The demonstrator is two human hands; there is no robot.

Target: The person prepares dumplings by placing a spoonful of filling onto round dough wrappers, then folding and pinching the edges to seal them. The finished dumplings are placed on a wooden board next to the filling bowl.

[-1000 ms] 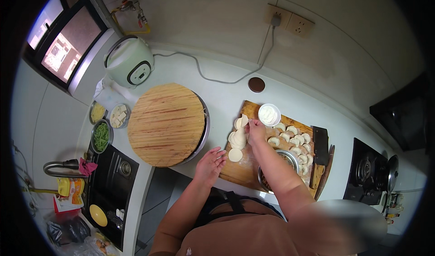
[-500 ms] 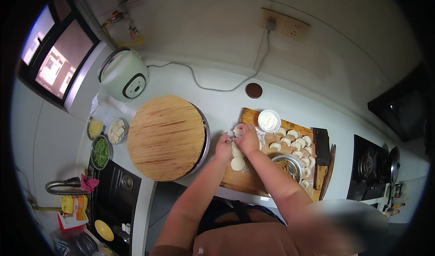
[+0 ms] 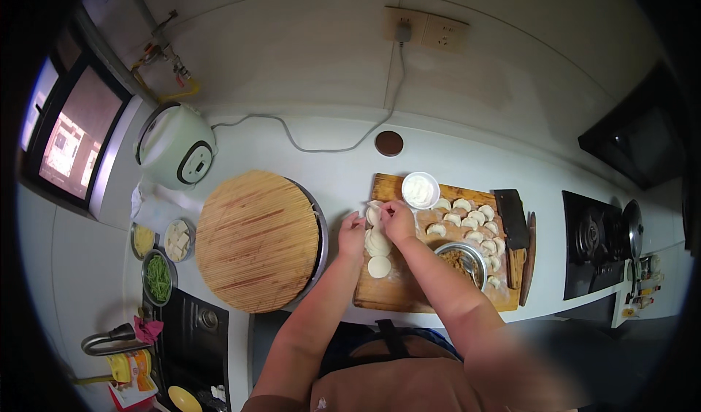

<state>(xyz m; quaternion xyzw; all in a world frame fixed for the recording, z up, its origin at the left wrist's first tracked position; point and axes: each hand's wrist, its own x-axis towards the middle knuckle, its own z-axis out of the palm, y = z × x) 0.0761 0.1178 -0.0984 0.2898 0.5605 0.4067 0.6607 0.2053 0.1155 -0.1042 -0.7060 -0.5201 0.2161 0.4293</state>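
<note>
At the upper left part of a wooden board [image 3: 391, 297], a row of thin, round dough wrappers [image 3: 377, 243] lies overlapped, running from beneath the right hand's fingertips toward the board's near edge. One pale wrapper [image 3: 379, 267] sits at the near end of that row, flat and fully round, away from both sets of fingers.

The right hand [image 3: 398, 222] comes over the board from below, its fingers [image 3: 387, 208] bent and drawn close together at the far end of the row. The fingertips meet the topmost dough there; whether they pinch an edge or only rest on it, I cannot tell. The left hand [image 3: 352, 235] hovers just left of the row, near the board's left edge, with its fingers partly curled and pointing away from the body. The dough lies just to the right of these fingers, and I cannot tell whether they grip anything.

Beyond the right hand stands a small white bowl [image 3: 419, 207] of white powder. Folded dumplings [image 3: 470, 223] are spread over the board's right half. Nearer the body, a metal bowl [image 3: 480, 264] of brown filling sits partly behind the right forearm. Along the right side lie a cleaver [image 3: 512, 222] and a rolling pin [image 3: 529, 255].
</note>
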